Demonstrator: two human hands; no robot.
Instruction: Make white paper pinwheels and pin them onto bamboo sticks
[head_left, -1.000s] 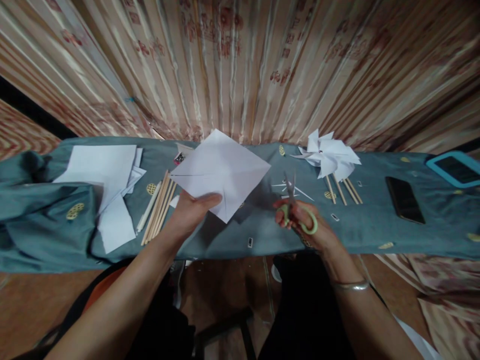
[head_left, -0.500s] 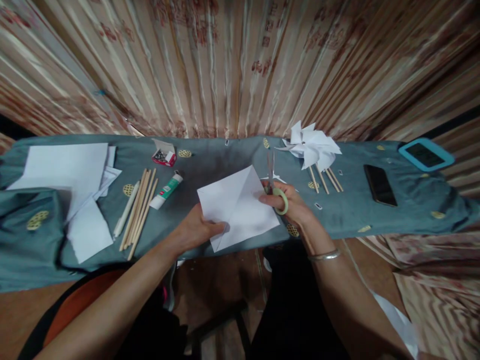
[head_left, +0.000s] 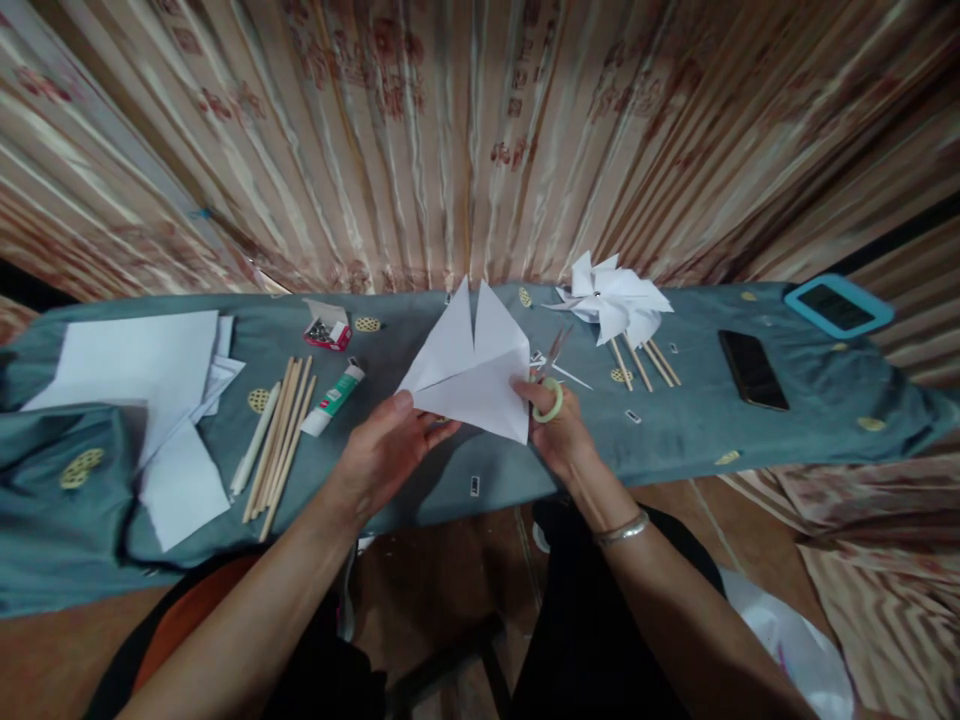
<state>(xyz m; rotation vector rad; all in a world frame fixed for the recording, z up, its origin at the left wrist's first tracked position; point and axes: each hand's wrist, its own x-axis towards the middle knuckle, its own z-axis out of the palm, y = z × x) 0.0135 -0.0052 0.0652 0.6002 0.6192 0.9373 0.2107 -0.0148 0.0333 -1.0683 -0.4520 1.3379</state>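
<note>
A white square of paper (head_left: 480,385) is held up over the table's middle, one corner toward me. A slit runs down from its far corner, and another line, slit or crease, comes in from the left. My left hand (head_left: 386,440) pinches its left corner, thumb on top and fingers beneath. My right hand (head_left: 559,425) grips scissors (head_left: 553,395) with pale green handles, blades pointing away from me, while its thumb presses the paper's right edge. Thin white paper strips (head_left: 571,375) lie just beyond the right hand. Several white paper pinwheels (head_left: 619,300) on wooden sticks lie farther right.
On the left are white paper sheets (head_left: 142,350), a white pen (head_left: 255,440), several wooden sticks (head_left: 281,445), a glue stick (head_left: 334,400) and a small box of metal pins (head_left: 327,326). A black phone (head_left: 753,370) and a blue-framed tablet (head_left: 840,303) lie right. A curtain (head_left: 450,150) hangs behind.
The paper has been turned and lifted away from me, so its slit corner now points to the curtain. My left hand has shifted its grip to the left corner. The scissors stay in my right hand.
</note>
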